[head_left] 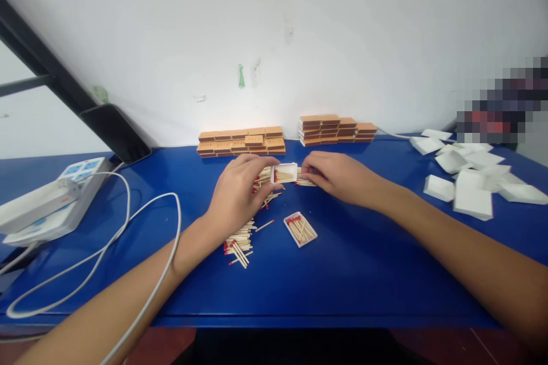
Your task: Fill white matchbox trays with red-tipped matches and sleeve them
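Between the thumb and fingers of my left hand (240, 191) is a small white matchbox tray (292, 170), tilted toward me with a few matches inside. Just right of it, my right hand (327, 175) has its fingers closed on matches (305, 182) from the loose ones there; its fingertips are partly hidden. More red-tipped matches lie under and beside my left hand, with a loose pile (240, 238) nearer me. A second white tray (301, 230), filled with matches, rests on the blue table (363, 274).
Brown matchboxes stand in a left stack (240, 145) and a right stack (329, 130) along the wall. White trays (473, 199) are heaped at right. At left are a power strip (77, 199), a dark phone-like slab (115, 132) and a looped white cable (177, 217) crossing my left forearm.
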Motion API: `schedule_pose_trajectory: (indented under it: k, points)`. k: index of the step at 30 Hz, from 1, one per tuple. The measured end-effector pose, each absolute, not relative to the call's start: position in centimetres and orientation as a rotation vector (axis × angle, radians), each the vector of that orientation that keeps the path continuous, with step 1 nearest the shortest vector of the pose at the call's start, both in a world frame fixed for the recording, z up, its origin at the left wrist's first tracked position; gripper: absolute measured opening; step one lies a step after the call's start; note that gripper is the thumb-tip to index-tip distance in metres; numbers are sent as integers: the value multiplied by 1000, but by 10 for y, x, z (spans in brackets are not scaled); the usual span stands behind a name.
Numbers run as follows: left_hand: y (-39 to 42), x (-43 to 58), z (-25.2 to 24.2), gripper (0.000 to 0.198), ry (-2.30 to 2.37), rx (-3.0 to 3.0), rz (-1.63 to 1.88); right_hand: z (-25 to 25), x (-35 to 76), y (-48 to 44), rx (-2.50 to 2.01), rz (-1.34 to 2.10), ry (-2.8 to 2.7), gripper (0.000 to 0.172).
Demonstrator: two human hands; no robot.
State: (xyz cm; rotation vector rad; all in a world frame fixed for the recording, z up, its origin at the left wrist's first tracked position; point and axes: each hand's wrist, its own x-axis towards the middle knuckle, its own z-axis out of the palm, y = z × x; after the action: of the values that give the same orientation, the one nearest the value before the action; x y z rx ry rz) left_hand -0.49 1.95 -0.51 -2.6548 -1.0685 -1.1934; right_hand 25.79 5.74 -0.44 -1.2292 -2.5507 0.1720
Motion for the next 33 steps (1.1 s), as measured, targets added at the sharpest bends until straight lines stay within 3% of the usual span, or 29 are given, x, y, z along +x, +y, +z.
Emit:
schedule_pose_trajectory:
  k: [21, 33]
  points:
    - [19, -4, -5, 38, -1033, -2665, -1192, -6, 253, 52, -1326, 269, -2629, 20]
    - [19, -4, -7, 39, -1038, -2672, -1201, 2, 250, 47, -1287, 274, -2583, 13]
